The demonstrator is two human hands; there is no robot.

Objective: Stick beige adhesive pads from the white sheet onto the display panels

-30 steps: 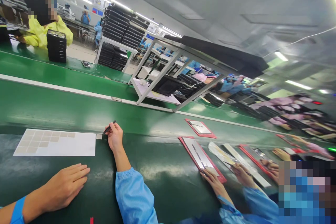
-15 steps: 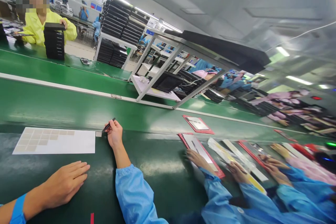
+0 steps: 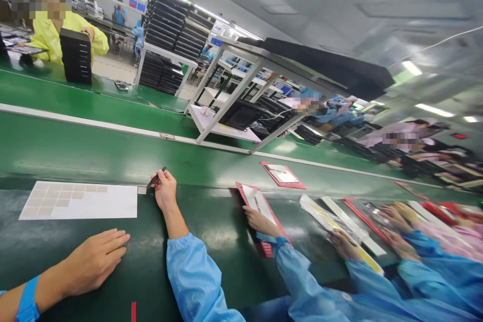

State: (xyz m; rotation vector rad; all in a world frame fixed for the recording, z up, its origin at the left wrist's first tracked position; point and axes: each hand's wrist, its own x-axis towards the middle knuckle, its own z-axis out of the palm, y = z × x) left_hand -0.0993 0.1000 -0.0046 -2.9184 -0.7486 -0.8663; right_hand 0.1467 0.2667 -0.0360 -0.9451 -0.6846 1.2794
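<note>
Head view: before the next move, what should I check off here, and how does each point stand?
1. Right hand has its grip on the black tool: ok.
2. Tool tip touching the small pale square: cannot tell; it is too small to judge.
3. White sheet unobstructed by either hand: ok.
4. Left hand holding nothing visible: ok.
5. Co-worker's nearest hand apart from the right hand: ok.
</note>
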